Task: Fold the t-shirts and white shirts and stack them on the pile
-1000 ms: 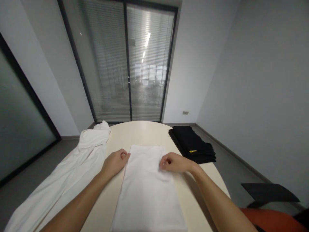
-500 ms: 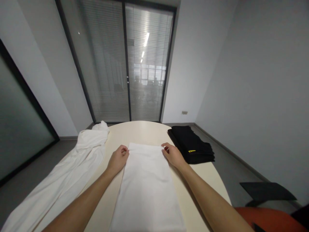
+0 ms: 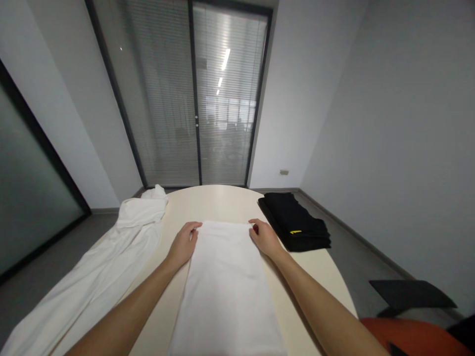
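Observation:
A white garment (image 3: 228,287), folded into a long flat strip, lies on the table and runs toward me out of the bottom of the view. My left hand (image 3: 183,242) is at its far left corner, with the index finger over the edge and the thumb lower along the side. At the far right corner, my right hand (image 3: 265,237) pinches the cloth between thumb and bent fingers. The garment's far edge lies nearly straight between both hands. Its exact kind does not show.
Loose white clothes (image 3: 111,262) are heaped along the left side of the pale round table (image 3: 218,200). Folded black clothes (image 3: 297,222) with a small yellow mark are stacked at the right. An orange chair (image 3: 408,336) stands at lower right, and a glass partition (image 3: 200,99) behind.
My left hand has shifted slightly at the far left corner, and its index finger now reaches out over the edge. The right hand has barely moved.

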The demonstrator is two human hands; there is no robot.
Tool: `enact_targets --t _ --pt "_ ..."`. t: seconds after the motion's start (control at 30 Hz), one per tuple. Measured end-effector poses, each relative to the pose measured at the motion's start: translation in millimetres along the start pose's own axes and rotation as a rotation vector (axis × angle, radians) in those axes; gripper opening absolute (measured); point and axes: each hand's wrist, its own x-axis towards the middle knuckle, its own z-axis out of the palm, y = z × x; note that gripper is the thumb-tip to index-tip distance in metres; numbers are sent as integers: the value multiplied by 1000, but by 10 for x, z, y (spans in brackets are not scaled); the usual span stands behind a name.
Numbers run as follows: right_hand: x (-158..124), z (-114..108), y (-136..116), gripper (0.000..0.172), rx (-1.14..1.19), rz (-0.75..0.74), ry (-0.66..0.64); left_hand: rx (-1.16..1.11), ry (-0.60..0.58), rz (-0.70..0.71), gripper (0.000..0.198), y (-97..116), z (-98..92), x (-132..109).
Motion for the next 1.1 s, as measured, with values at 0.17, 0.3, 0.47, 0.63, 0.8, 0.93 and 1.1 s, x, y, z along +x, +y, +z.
enact_targets --t 0.17,0.3,0.47,0.63,0.8,0.93,1.1 --pt "4 36 -7 27 -158 81 33 157 -34 -56 39 -90 28 -27" --pt "25 24 -22 21 -32 57 15 63 -49 -108 49 -113 28 -32" --pt "24 -75 -15 16 292 1 -29 -87 -48 -104 49 -41 10 -5" --pt "-22 -98 -47 20 558 64 -104 -6 -73 -122 50 122 -9 -19" --pt "-49 4 -85 37 787 144 -103 151 -67 -185 53 173 11 -53" --pt "-40 69 -82 47 783 162 -90 210 -32 -136 51 70 55 -55" --pt "-22 90 -111 43 789 234 -71 -134 -38 -120 53 -36 118 -2"
